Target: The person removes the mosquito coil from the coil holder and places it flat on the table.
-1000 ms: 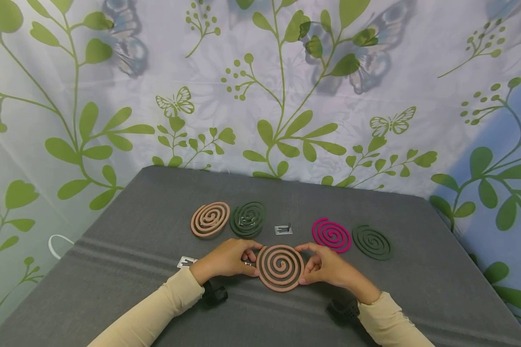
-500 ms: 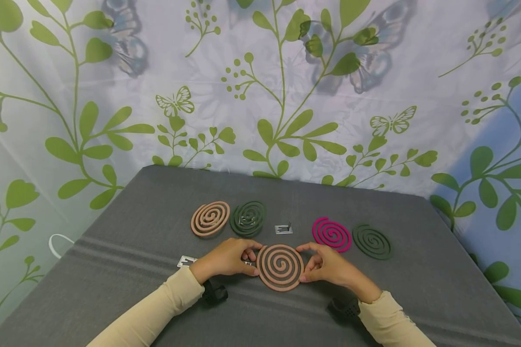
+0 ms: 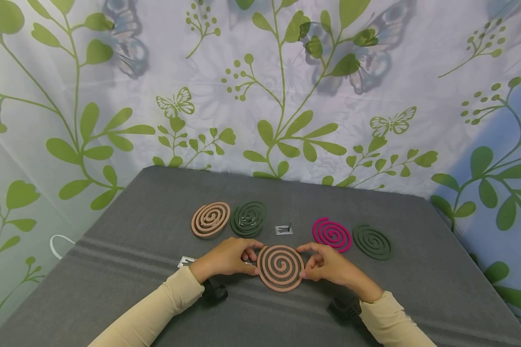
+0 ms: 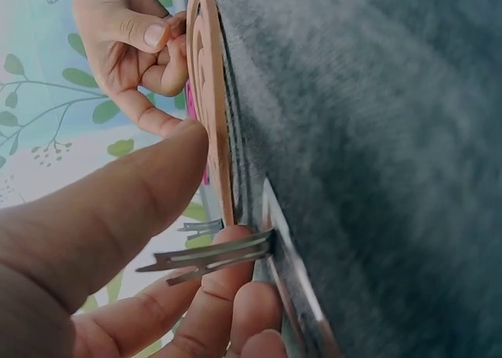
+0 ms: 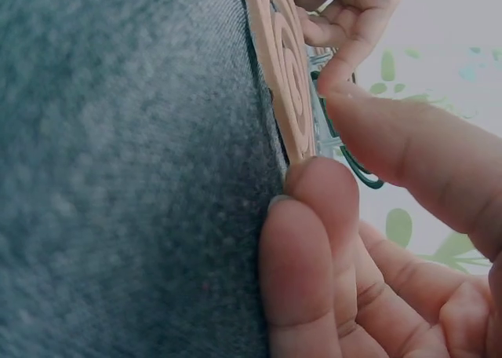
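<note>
A tan mosquito coil [image 3: 281, 264] lies level at the grey cloth, in the middle of the head view. My left hand [image 3: 230, 258] holds its left edge between thumb and fingers. On the opposite edge my right hand [image 3: 327, 262] has thumb and index finger at the rim. Seen edge-on in the left wrist view, the coil [image 4: 213, 99] has my thumb against it. A metal coil stand [image 4: 208, 254] with a raised prong stands beside my left fingers, mostly hidden from the head. In the right wrist view, fingertips meet the coil's near edge [image 5: 292, 99].
Behind the hands, a second tan coil [image 3: 210, 219] and a dark green coil [image 3: 248, 219] sit over metal stands. A bare stand [image 3: 283, 229] is right of them. Farther right lie a magenta coil [image 3: 332, 234] and another green one [image 3: 372, 242]. Another stand [image 3: 185, 261] is by my left wrist.
</note>
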A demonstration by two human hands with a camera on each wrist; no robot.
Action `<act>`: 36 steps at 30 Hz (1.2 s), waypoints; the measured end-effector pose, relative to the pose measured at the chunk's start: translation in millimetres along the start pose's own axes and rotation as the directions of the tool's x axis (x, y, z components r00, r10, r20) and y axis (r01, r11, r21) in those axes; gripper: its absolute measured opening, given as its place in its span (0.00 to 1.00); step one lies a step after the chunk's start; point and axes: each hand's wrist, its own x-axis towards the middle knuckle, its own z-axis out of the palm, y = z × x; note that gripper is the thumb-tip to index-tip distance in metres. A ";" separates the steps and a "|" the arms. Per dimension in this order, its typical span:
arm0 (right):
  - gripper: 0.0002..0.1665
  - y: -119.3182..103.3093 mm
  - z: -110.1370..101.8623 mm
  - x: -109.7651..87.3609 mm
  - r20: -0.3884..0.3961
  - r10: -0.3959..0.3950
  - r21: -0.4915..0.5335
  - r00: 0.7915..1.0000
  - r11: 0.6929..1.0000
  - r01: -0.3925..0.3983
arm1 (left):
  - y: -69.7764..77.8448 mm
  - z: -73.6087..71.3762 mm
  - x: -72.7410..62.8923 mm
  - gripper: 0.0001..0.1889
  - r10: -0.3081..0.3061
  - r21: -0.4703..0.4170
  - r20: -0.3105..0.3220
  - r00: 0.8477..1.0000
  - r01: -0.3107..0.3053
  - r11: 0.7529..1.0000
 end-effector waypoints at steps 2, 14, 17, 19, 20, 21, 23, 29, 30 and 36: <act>0.37 -0.3 0.2 0.3 0.003 -0.003 0.010 1.000 1.000 0.003 | -0.8 -1.8 -1.2 0.32 0.013 -0.014 -0.004 1.000 -0.013 1.000; 0.27 -3.8 2.1 4.6 -0.072 0.018 -0.073 0.997 0.997 -0.023 | -4.3 -19.8 -7.0 0.28 0.036 -0.043 0.009 0.999 -0.036 0.998; 0.26 -4.3 2.7 5.9 -0.088 -0.012 -0.082 0.996 0.997 0.005 | -3.5 -27.2 -9.1 0.28 0.031 -0.022 0.031 0.999 -0.030 0.999; 0.25 -4.9 2.9 7.5 -0.096 -0.039 -0.083 0.995 0.996 0.031 | -3.3 -32.5 -10.5 0.27 0.033 -0.012 0.033 0.999 -0.033 0.999; 0.25 -5.5 2.9 8.3 -0.099 -0.050 -0.081 0.994 0.996 0.042 | -3.4 -35.2 -11.2 0.27 0.035 -0.010 0.031 0.999 -0.035 0.999; 0.25 -5.9 2.8 9.4 -0.103 -0.058 -0.084 0.993 0.995 0.049 | -3.5 -37.8 -11.8 0.27 0.034 -0.010 0.026 0.999 -0.034 0.999; 0.25 -7.3 2.8 12.1 -0.110 -0.072 -0.087 0.991 0.994 0.062 | -4.2 -42.7 -13.1 0.27 0.033 -0.005 0.011 0.999 -0.033 0.999; 0.25 -11.9 4.0 21.9 -0.136 -0.088 -0.114 0.987 0.991 0.073 | -9.7 -54.0 -15.1 0.30 0.009 0.025 -0.058 0.998 -0.008 1.000; 0.25 -12.5 4.4 23.8 -0.142 -0.088 -0.121 0.986 0.990 0.071 | -10.9 -55.3 -14.9 0.31 0.000 0.023 -0.068 0.998 0.002 1.000; 0.24 -15.2 6.8 35.2 -0.175 -0.093 -0.172 0.980 0.983 0.062 | -16.3 -59.5 -10.2 0.36 -0.076 -0.018 -0.105 0.992 0.075 0.997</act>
